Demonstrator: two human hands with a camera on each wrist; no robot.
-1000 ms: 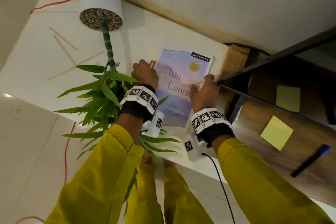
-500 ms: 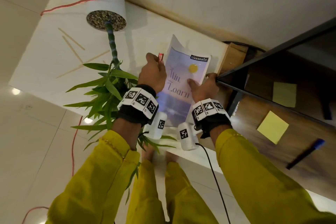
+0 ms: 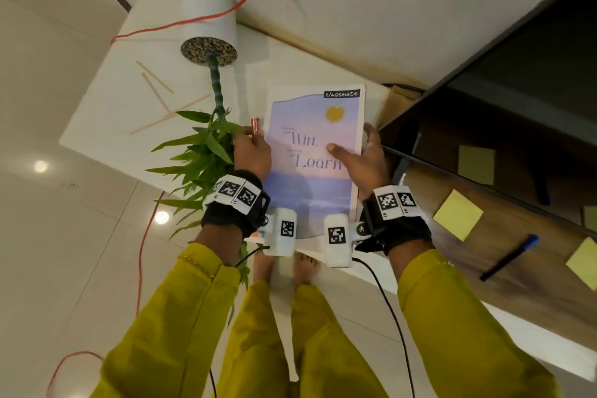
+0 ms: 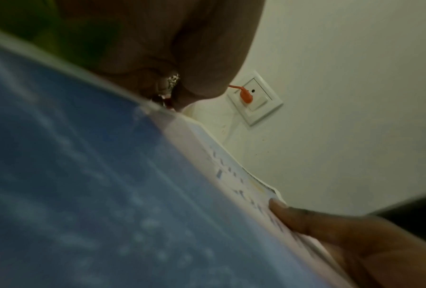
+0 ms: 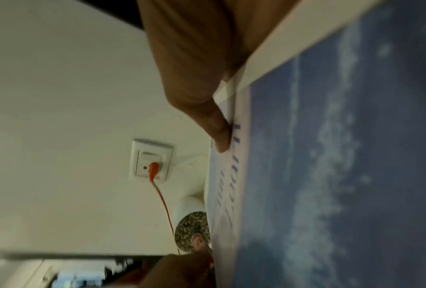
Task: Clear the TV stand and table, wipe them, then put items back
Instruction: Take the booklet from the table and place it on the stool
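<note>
A notebook (image 3: 311, 155) with a pale blue "Win, Learn" cover is held up over the white table (image 3: 106, 113), between both hands. My left hand (image 3: 253, 147) grips its left edge and also pinches a small red cylinder (image 3: 256, 126). My right hand (image 3: 363, 157) grips the right edge with the thumb (image 3: 336, 150) lying on the cover. The left wrist view shows the cover (image 4: 108, 194) close up with the right thumb (image 4: 293, 214) on it. In the right wrist view the thumb (image 5: 214, 124) presses the notebook (image 5: 330, 175). The fingers under the notebook are hidden.
A white pot (image 3: 208, 26) with a leafy green plant (image 3: 200, 155) stands left of the notebook, and thin wooden sticks (image 3: 155, 84) lie on the table. To the right are the TV (image 3: 517, 74), yellow sticky notes (image 3: 458, 215) and a blue pen (image 3: 508, 257). An orange cable (image 3: 193, 18) runs from the wall socket.
The notebook has come up off the table and now sits level between both hands. My right thumb has moved onto the cover.
</note>
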